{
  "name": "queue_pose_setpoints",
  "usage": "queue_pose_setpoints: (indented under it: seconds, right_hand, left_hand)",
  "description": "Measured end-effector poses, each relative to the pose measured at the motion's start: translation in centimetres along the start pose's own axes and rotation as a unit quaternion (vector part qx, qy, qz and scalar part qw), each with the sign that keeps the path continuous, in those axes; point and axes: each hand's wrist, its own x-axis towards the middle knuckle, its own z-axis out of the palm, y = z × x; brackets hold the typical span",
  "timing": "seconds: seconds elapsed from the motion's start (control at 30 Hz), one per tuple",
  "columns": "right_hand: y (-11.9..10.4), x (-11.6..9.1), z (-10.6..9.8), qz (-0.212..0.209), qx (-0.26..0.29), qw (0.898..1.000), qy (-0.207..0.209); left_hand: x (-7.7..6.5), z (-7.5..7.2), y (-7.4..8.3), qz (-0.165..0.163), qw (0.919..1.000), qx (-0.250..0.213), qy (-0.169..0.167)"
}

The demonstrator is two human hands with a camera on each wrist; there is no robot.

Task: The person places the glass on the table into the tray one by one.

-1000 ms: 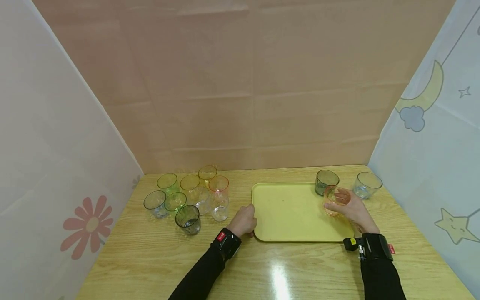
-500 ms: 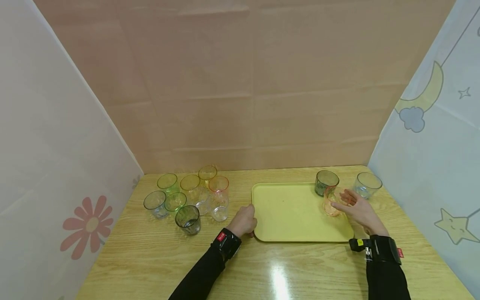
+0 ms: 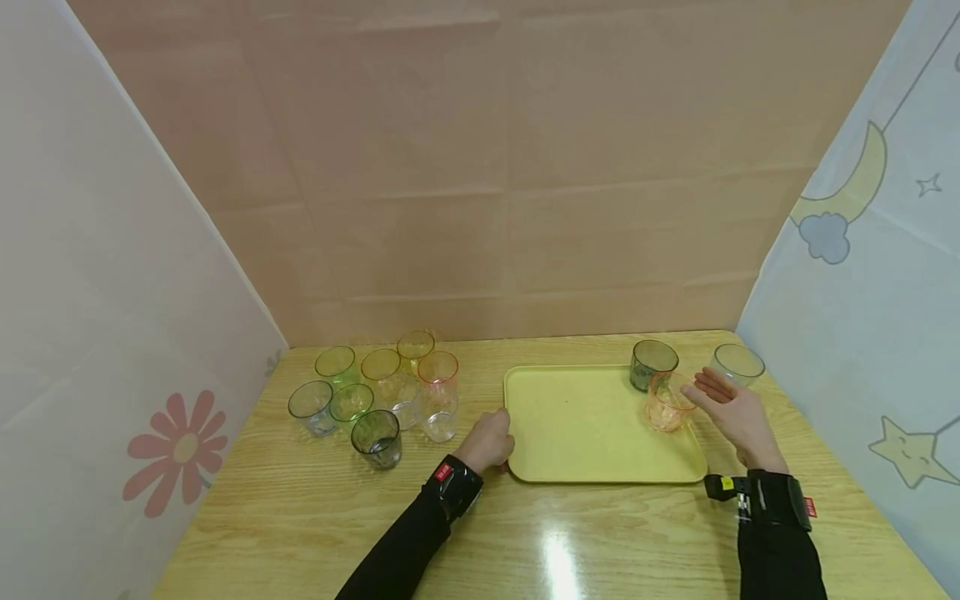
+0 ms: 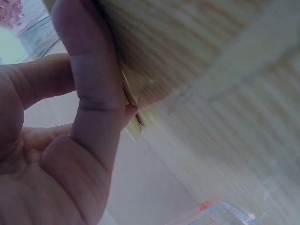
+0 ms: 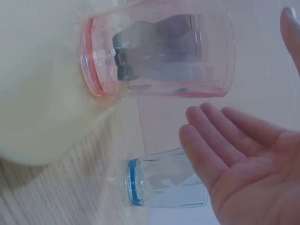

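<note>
My left hand [image 3: 487, 442] grips the left edge of a yellow tray [image 3: 570, 429]; in the left wrist view its fingers [image 4: 96, 79] lie along the tray's edge. An orange-pink drinking glass [image 3: 666, 410] stands upright near the tray's right end. Just right of that glass is my right hand [image 3: 741, 423], its fingers straight and a gap between them and the glass in the right wrist view. Behind the glass, a dark grey-green glass [image 3: 651, 368] stands at the tray's back right corner. Beyond my right fingertips is a blue-tinted glass [image 3: 738, 363], on the table off the tray.
Several coloured glasses stand in a group left of the tray, including a dark glass [image 3: 377, 442] in front, a green glass [image 3: 351, 406] and a red-rimmed glass [image 3: 438, 400]. A brown-papered wall [image 3: 510, 208] closes the back of the wooden table [image 3: 315, 517].
My right hand has let go of the orange-pink glass and drawn away to the right, its fingers straightening. The glass stays on the tray. The left hand has not moved.
</note>
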Motion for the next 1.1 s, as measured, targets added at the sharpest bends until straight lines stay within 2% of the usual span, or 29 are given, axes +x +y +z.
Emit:
queue_pose_setpoints:
  seconds: [0.1,0.23,0.33,0.4,0.6,0.7,1.0,1.1]
  right_hand:
    - [-1.2,-0.5,-0.1,0.007,0.051,0.998,0.042]
    - [-6.3,-2.4,-0.6,0.023,0.084,0.992,0.093]
    - [-9.3,-3.5,-1.1,0.029,0.07,0.988,0.132]
    - [-10.3,-3.8,-1.1,0.042,0.081,0.983,0.159]
    - [-10.7,-3.6,-1.0,0.094,0.114,0.961,0.234]
    - [-10.6,-3.4,-1.0,0.108,0.124,0.954,0.249]
    - [-10.3,-3.2,-1.4,0.143,0.096,0.948,0.269]
    - [-10.3,-3.0,-1.5,0.146,0.083,0.95,0.264]
  left_hand:
    - [0.1,0.0,0.0,-0.001,1.0,0.002,0.0]
    - [0.1,0.0,0.0,-0.004,1.0,0.0,-0.002]
    - [0.1,0.0,-0.1,-0.003,1.0,0.002,-0.002]
    - [0.1,0.0,-0.1,-0.001,1.0,0.003,0.0]
    - [0.0,0.0,-0.2,0.004,1.0,0.0,0.003]
    - [0.0,0.0,-0.1,0.004,1.0,-0.003,0.001]
    - [0.0,0.0,0.0,0.0,1.0,0.001,-0.003]
    - [0.1,0.0,-0.1,0.002,1.0,0.003,-0.001]
